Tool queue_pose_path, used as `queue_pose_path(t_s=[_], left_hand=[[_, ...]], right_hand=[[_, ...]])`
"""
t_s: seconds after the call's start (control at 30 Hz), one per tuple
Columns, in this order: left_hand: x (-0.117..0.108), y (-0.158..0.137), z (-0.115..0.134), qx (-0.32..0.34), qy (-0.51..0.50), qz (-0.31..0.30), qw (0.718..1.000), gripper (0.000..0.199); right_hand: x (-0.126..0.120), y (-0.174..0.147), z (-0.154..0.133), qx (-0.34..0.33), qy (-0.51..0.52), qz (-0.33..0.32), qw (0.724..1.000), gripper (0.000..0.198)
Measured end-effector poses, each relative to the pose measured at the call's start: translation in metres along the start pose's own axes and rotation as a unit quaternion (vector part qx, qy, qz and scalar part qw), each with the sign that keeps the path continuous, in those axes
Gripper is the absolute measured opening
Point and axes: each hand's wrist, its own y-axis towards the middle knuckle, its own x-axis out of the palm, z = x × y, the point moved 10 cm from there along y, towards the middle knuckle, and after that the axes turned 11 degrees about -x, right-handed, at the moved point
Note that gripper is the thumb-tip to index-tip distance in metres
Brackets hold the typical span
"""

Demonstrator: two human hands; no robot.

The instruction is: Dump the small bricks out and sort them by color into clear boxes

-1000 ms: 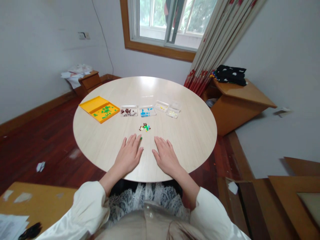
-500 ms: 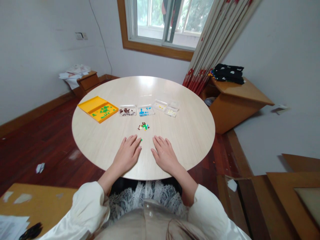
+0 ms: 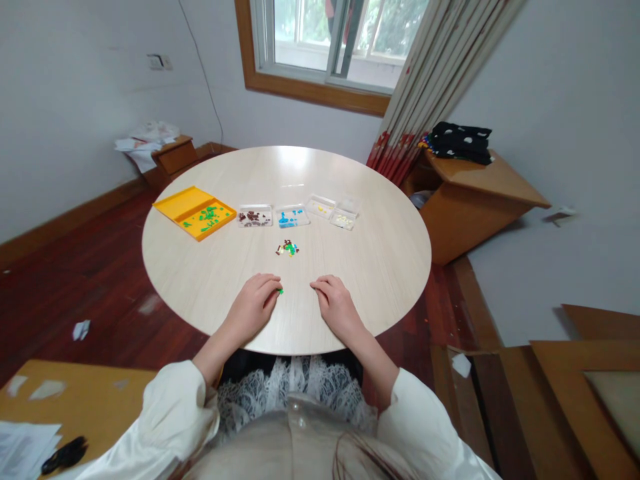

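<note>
My left hand [image 3: 256, 301] is closed at the near part of the round table [image 3: 380, 267], thumb and fingers pinching a small green piece [image 3: 281, 291] that looks like a building brick. To its right, my right hand [image 3: 336, 303] is closed too, fingertips pressed together. Whatever sits between those fingertips is too small to make out. Just beyond both hands lies a little pile of mixed green, brown, blue and yellow pieces [image 3: 289, 249].
Along the table's far half stand an open yellow case [image 3: 183, 202] with green pieces, a clear box [image 3: 255, 224] with brown ones, another clear box [image 3: 293, 225] with blue ones, and an open clear box [image 3: 345, 220] with pale ones. A wooden cabinet [image 3: 475, 207] stands right of the table.
Both hands lay flat with fingers stretched out; now their fingers are curled into pinches. The green piece by my left fingertips is now between thumb and fingers, slightly nearer me.
</note>
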Motion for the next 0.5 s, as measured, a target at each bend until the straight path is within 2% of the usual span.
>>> queue_pose_path(t_s=[0.5], left_hand=[[-0.0018,0.0036,0.0019,-0.037,-0.010,-0.026,0.999,0.009]], right_hand=[[-0.0036,0.0051,-0.0039,0.020,-0.022,-0.024,0.999,0.014]])
